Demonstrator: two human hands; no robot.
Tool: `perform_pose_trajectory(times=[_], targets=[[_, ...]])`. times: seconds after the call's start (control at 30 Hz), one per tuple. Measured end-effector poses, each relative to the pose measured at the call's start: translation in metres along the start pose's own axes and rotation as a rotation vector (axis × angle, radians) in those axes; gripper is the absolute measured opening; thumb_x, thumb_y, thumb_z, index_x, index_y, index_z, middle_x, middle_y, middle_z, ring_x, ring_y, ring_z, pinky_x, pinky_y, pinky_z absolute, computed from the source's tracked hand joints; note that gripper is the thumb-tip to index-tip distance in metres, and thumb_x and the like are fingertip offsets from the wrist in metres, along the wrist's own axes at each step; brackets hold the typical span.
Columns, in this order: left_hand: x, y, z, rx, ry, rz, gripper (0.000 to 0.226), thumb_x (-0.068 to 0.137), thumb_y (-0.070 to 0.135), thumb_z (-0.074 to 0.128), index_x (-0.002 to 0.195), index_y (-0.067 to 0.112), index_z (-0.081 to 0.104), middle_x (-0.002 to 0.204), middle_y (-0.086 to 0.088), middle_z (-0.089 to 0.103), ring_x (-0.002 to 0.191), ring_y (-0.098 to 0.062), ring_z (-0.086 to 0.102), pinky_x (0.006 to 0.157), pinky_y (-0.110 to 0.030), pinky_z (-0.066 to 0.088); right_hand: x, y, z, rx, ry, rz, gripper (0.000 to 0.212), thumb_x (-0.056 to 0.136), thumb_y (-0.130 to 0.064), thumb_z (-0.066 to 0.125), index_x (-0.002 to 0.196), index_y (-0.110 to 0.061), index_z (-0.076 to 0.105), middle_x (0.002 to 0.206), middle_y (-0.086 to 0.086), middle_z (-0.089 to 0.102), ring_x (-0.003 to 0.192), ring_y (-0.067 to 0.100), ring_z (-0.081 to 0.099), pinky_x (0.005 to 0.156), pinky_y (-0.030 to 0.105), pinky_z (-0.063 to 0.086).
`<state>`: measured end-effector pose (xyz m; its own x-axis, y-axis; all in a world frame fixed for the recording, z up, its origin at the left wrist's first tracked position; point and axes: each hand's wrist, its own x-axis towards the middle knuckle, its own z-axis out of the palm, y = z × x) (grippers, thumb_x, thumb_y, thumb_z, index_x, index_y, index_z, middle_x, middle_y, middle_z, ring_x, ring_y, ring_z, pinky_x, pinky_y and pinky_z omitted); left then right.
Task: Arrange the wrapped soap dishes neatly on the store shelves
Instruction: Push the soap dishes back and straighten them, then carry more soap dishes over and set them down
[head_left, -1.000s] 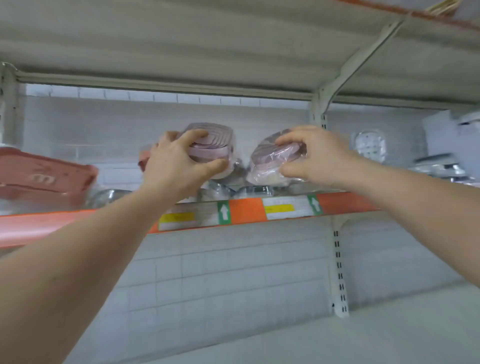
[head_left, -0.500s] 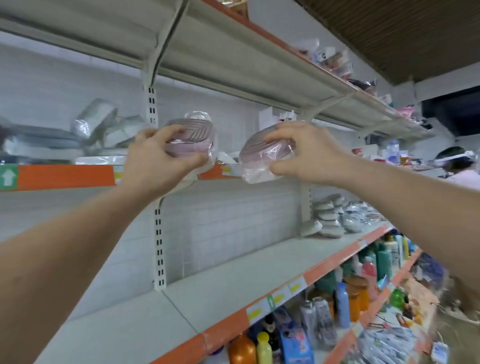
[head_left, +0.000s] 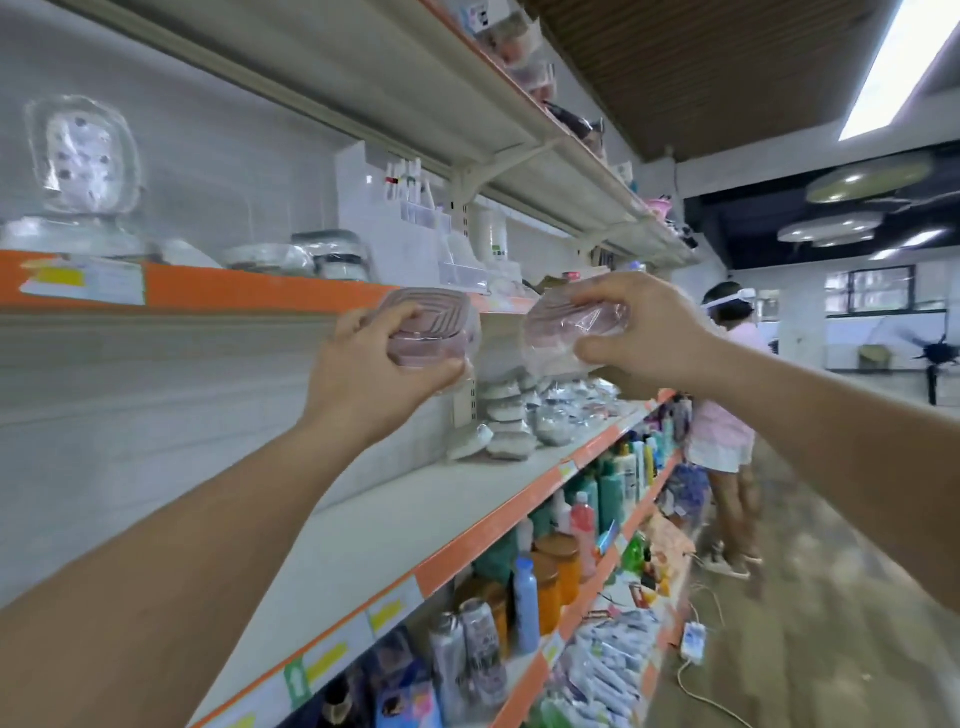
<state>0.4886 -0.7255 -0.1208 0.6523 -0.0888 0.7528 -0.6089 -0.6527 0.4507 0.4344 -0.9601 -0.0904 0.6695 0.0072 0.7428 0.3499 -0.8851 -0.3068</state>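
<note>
Two bare forearms reach up from the lower corners of the frame toward the centre, each hand holding one soap dish in the air in front of a long store shelf unit.

The left hand (head_left: 374, 379), just left of centre, grips a mauve-pink oval plastic soap dish wrapped in clear film (head_left: 431, 332), thumb beneath and fingers curled over its near side. Its ridged top faces up and slightly toward the camera; its long axis runs roughly left to right across the frame.

The right hand (head_left: 644, 332), just right of centre, pinches a second mauve-pink soap dish in crinkled clear wrap (head_left: 566, 332) between fingers on top and thumb below. This dish is tilted, its broad face turned toward the left of the frame. The two dishes are near each other but apart.

Behind them, the orange-edged upper shelf (head_left: 249, 291) crosses the left half, carrying a clear wrapped white dish standing upright (head_left: 83, 156) at upper left. Right of and below centre, a pile of wrapped pale dishes (head_left: 509, 421) sits on the white middle shelf (head_left: 395, 525). Coloured bottles (head_left: 550, 577) fill the shelf beneath. A person in a pink top (head_left: 722, 415) stands in the aisle at right.
</note>
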Motion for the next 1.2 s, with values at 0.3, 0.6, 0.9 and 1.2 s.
perform_pose_trajectory(times=[0.3,0.6,0.9,1.2], targets=[[0.107,-0.052,0.151,-0.046,-0.088,-0.031,0.075,0.052,0.065,0.062,0.121,0.038,0.055,0.126,-0.003,0.046,0.119,-0.027,0.045,0.101,-0.033,0.039,0.073,0.142,0.071,-0.107,0.013,0.168,0.049,0.074,-0.019,0.071,0.122,-0.023,0.061,0.119,-0.008,0.054,0.115,0.011,0.047,0.094,0.024,0.036],[0.182,-0.091,0.308,0.092,-0.168,-0.074,0.062,0.073,0.05,0.07,0.129,0.037,0.048,0.133,-0.003,0.039,0.122,-0.025,0.037,0.094,-0.03,0.035,0.135,0.29,0.146,-0.099,-0.108,0.207,0.049,0.081,-0.022,0.069,0.128,-0.025,0.056,0.139,-0.006,0.046,0.124,0.014,0.043,0.085,0.017,0.03],[0.272,-0.099,0.478,0.229,-0.154,-0.23,0.066,0.072,0.053,0.069,0.132,0.038,0.046,0.135,-0.001,0.038,0.123,-0.024,0.036,0.093,-0.028,0.035,0.231,0.471,0.223,-0.002,-0.288,0.089,0.049,0.08,-0.022,0.068,0.128,-0.022,0.056,0.135,-0.007,0.048,0.116,0.01,0.048,0.079,0.012,0.029],[0.35,-0.129,0.559,0.453,-0.121,-0.339,0.068,0.075,0.056,0.064,0.136,0.035,0.042,0.136,-0.004,0.039,0.121,-0.028,0.036,0.09,-0.029,0.036,0.335,0.567,0.3,0.103,-0.278,0.079,0.05,0.082,-0.022,0.066,0.131,-0.023,0.054,0.137,-0.003,0.046,0.124,0.015,0.045,0.086,0.012,0.028]])
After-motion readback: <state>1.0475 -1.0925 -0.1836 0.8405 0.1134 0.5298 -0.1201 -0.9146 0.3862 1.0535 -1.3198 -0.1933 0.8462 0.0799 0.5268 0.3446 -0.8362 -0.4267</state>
